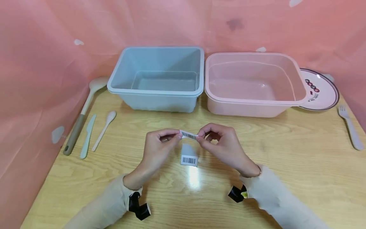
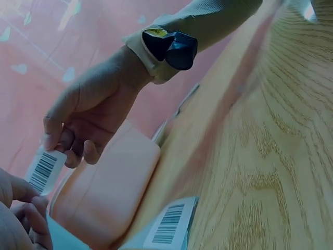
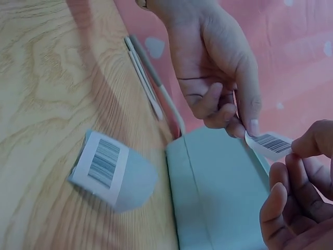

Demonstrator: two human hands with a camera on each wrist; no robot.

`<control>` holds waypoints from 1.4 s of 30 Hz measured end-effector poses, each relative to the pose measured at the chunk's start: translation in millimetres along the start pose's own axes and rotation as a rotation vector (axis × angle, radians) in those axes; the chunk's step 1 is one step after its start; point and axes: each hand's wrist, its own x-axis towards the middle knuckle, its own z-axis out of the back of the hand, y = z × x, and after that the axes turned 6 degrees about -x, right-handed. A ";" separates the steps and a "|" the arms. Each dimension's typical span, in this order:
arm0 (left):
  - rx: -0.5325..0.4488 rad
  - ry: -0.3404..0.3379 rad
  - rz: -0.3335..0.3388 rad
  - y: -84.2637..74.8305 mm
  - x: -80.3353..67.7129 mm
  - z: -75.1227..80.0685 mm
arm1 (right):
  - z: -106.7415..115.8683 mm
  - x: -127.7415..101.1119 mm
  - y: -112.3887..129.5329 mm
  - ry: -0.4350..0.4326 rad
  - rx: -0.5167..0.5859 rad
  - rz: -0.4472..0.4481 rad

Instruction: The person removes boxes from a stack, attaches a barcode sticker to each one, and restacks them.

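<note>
Left hand (image 1: 160, 141), right hand (image 1: 221, 140) each pinch end of barcode sticker (image 1: 188, 135). Keep it taut, fingertips at edges, clear of backing paper (image 1: 189, 156) below.

head view bright, even, soft shadows | glare patch on bench (image 1: 193, 178) | edges bowed | wrist views dimmer, bluish, slightly blurred

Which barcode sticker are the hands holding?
The small strip pinched between left hand and right hand, held above the table. The other barcode label lies on the wood below.
</note>
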 end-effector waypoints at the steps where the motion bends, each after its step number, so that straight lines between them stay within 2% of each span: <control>1: -0.010 -0.014 -0.001 0.2 0.6 1.3 | -1.9 1.5 0.5 -0.002 -0.002 0.011; 5: -0.028 -0.052 -0.012 0.3 2.3 7.9 | -8.5 8.0 3.2 -0.013 -0.021 0.054; 12: 0.007 -0.047 -0.038 1.6 4.8 23.7 | -18.7 21.5 6.0 -0.048 -0.093 0.105; 16: 0.070 -0.063 -0.058 0.8 7.9 33.8 | -27.9 30.7 5.4 -0.042 -0.119 0.088; 21: 0.158 -0.115 -0.097 2.4 14.9 46.1 | -43.8 46.1 5.0 -0.022 -0.132 0.059; 28: 0.328 -0.193 -0.232 11.8 32.1 59.4 | -64.1 64.5 5.9 -0.076 -0.118 0.002; 31: 0.389 -0.237 -0.253 15.3 39.1 64.2 | -73.3 72.0 5.2 -0.096 -0.109 -0.034; 35: 0.396 -0.260 -0.253 19.7 44.8 70.4 | -83.0 79.3 1.5 -0.117 -0.119 -0.074; 42: 0.375 -0.292 -0.242 24.1 55.4 74.7 | -91.7 90.6 -6.9 -0.186 -0.170 -0.076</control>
